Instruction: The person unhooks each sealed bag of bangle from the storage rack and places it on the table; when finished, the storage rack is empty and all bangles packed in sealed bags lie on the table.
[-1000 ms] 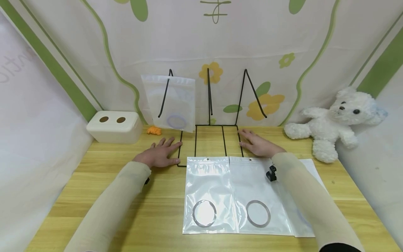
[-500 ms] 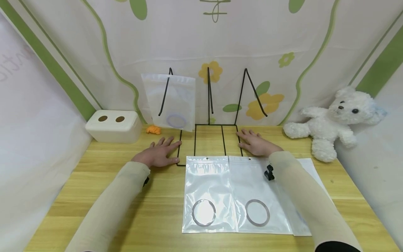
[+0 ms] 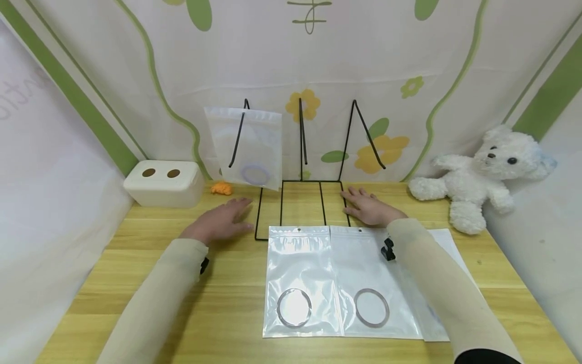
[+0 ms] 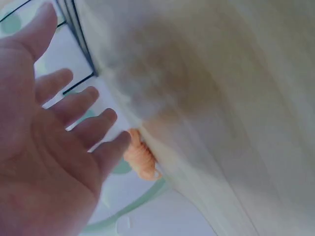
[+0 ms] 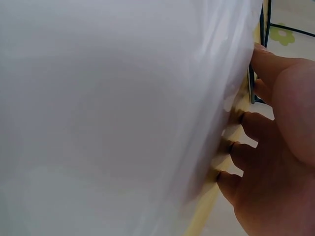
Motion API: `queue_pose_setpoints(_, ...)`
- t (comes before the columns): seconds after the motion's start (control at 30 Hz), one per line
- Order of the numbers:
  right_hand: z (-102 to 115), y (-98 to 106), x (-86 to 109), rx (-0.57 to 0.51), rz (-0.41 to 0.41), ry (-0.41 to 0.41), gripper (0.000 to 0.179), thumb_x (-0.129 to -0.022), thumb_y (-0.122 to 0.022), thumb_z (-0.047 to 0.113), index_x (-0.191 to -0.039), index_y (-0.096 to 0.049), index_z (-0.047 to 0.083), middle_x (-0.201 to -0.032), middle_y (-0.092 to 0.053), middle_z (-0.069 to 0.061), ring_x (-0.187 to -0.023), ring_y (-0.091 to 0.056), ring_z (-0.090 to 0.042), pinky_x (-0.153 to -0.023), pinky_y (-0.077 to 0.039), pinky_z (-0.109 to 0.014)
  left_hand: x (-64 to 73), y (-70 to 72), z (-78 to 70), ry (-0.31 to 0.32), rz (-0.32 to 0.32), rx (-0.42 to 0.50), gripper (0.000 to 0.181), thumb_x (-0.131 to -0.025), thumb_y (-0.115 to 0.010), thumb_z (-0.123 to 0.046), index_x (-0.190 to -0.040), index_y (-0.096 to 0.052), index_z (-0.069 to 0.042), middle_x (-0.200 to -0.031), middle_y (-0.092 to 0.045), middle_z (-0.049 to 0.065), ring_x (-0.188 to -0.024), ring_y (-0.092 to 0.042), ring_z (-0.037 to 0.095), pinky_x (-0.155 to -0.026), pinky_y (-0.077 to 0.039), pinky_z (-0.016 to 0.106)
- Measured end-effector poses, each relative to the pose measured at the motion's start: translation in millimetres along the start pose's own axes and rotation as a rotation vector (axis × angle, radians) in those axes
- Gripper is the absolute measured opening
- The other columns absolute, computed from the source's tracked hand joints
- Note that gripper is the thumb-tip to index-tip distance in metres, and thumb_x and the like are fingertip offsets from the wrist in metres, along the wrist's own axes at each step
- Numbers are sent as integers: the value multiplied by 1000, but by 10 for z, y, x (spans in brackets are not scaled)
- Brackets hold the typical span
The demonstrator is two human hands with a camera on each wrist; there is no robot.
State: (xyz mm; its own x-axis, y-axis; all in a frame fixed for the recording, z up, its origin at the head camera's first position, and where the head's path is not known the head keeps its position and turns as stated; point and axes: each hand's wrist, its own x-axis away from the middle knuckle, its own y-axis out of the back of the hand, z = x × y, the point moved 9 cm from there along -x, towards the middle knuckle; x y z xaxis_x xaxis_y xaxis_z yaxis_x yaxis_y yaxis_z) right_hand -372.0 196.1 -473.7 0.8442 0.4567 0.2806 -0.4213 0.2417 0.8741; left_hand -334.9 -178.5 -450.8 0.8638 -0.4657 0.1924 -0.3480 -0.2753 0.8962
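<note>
A black wire display rack stands at the back of the table, with three upright hooks. From its left hook hangs a white zip bag with a ring shape inside. My left hand is just left of the rack's base, lifted off it, fingers spread and holding nothing. My right hand rests at the base's right side, its fingertips touching the wire or the table beside it. In front lie a clear-faced zip bag and a second zip bag, each with a ring, plus another bag partly under my right forearm.
A white box with two round holes stands at the back left. Beside it sits a small orange object, also visible beyond the left hand's fingers. At the right a white teddy bear leans near the wall. A flowered curtain hangs behind.
My left hand has come off the rack's left side and shifted slightly left and up. The right hand stays where it was; the bags and rack look unmoved.
</note>
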Motion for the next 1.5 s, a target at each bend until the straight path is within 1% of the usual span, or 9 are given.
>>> queue_pose_setpoints(0.13,-18,-1,-4,-5,1,-6,68,-118,-44,36,-173,-19,7,-179,-5,-30,-163,-1,-60,-129,-3,-77,59,224,34,32,-134,46,72,-109,-64,-45,-168,-39,-11,-165,-51,19,-150,-51,46,-123,-41,65)
queue_pose_setpoints(0.23,-40,-7,3,-8,-1,-9,68,-118,-44,37,-173,-18,7,-179,-4,-30,-163,-1,-60,-129,-3,-77,89,375,43,38,-234,56,63,-111,-62,-41,-162,-48,-8,-156,-60,22,-143,-59,46,-118,-46,64)
queue_pose_setpoints(0.37,-46,-2,12,-10,-7,-9,68,-118,-45,37,-174,-19,8,-179,-5,-30,-163,-1,-60,-129,-3,-77,153,544,26,24,-345,85,55,-110,-65,-36,-154,-57,-4,-149,-65,23,-135,-64,46,-113,-51,62)
queue_pose_setpoints(0.6,-28,1,6,-15,-7,-13,69,-117,-46,38,-174,-19,8,-179,-5,-30,-163,-1,-60,-129,-3,-77,249,766,39,57,-415,202,54,-111,-64,-33,-155,-56,-3,-154,-63,20,-136,-65,44,-113,-53,59)
queue_pose_setpoints(0.77,-34,-4,-7,-22,-9,-15,69,-117,-46,39,-174,-19,9,-179,-4,-29,-163,-1,-60,-129,-3,-77,320,974,-2,35,-529,284,50,-110,-66,-29,-150,-60,2,-141,-72,21,-121,-75,42,-101,-62,53)
queue_pose_setpoints(0.9,-29,-8,2,-21,-11,-12,69,-117,-46,38,-173,-20,8,-179,-5,-30,-162,-1,-60,-129,-3,-77,368,1096,-38,25,-604,291,45,-110,-66,-30,-142,-66,2,-131,-77,21,-114,-77,41,-97,-63,54)
queue_pose_setpoints(1.03,-25,-23,8,-21,-4,-14,69,-117,-46,38,-174,-19,8,-179,-5,-31,-162,-1,-61,-129,-3,-77,404,1180,-47,30,-643,316,42,-109,-67,-29,-138,-68,2,-127,-77,21,-113,-76,40,-99,-62,54)
queue_pose_setpoints(1.2,-24,-21,-9,-24,1,-23,70,-117,-48,38,-174,-19,9,-179,-5,-30,-163,-1,-60,-129,-4,-77,434,1290,-20,65,-682,381,43,-109,-67,-32,-139,-67,0,-129,-75,19,-118,-73,36,-104,-59,51)
queue_pose_setpoints(1.5,-24,-17,-18,-29,12,-41,70,-116,-49,38,-173,-21,9,-179,-5,-29,-163,0,-60,-128,-3,-78,410,1586,-38,76,-815,448,39,-109,-65,-26,-138,-65,0,-127,-72,17,-117,-67,31,-106,-54,48)
